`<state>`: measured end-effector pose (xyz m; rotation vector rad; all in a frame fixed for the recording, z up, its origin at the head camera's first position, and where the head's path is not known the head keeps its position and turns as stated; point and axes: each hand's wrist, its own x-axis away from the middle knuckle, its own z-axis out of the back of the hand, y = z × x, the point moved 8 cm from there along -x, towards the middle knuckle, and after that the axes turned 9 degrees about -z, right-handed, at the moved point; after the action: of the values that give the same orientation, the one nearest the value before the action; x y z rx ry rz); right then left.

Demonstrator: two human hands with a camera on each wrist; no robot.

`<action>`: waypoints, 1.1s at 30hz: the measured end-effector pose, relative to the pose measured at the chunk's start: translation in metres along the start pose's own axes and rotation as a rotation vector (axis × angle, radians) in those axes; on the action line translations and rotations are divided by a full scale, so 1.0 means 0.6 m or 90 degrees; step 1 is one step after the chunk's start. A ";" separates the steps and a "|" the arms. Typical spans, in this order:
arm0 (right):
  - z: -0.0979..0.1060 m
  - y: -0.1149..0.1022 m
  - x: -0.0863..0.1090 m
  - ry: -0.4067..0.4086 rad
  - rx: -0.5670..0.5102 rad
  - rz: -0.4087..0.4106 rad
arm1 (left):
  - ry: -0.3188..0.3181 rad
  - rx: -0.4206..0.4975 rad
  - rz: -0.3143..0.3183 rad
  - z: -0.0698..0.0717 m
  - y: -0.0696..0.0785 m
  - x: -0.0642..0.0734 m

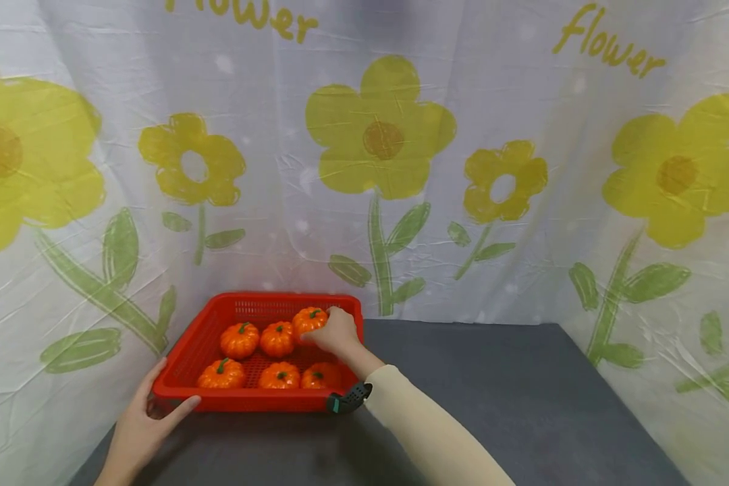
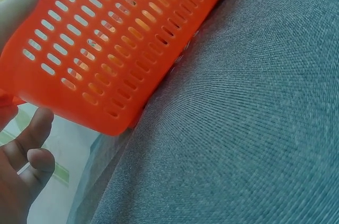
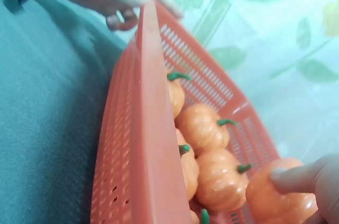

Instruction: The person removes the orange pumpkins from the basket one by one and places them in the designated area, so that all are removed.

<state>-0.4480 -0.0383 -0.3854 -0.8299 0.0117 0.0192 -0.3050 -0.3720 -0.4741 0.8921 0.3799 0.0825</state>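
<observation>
A red plastic basket (image 1: 249, 399) with slotted walls holds several small orange pumpkins with green stems. My right hand (image 1: 338, 332) reaches over its right side and grips a pumpkin (image 1: 309, 320) near the back right corner; in the right wrist view the thumb lies across that pumpkin (image 3: 275, 197). Other pumpkins, such as one at the front left (image 1: 221, 374), sit on the basket floor. At the front left corner, my left hand (image 1: 142, 422) holds the rim, thumb along the front and fingers on the left side. Its lower fingers (image 2: 39, 163) curl loosely below the rim.
The basket stands on a dark grey tabletop (image 1: 462, 378), which extends to the right. A white curtain (image 1: 279, 236) printed with yellow flowers hangs behind and along both sides, close to the basket's back and left. A dark wrist strap (image 1: 349, 398) overlaps the basket's front right corner.
</observation>
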 end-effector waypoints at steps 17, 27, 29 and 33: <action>0.104 0.041 0.063 -0.021 -0.135 0.158 | 0.010 -0.004 -0.008 -0.002 0.002 0.003; 0.176 0.121 0.075 0.032 -0.165 0.124 | 0.013 -0.014 -0.006 -0.001 0.004 0.003; 0.190 0.140 0.076 0.046 -0.164 0.115 | 0.010 -0.014 -0.001 -0.001 0.004 0.002; 0.213 0.184 0.076 0.068 -0.161 0.089 | 0.004 -0.013 0.005 0.000 0.005 0.002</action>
<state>-0.4044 0.1307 -0.3814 -1.0818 0.1710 0.1100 -0.3039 -0.3699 -0.4724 0.8727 0.3806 0.0963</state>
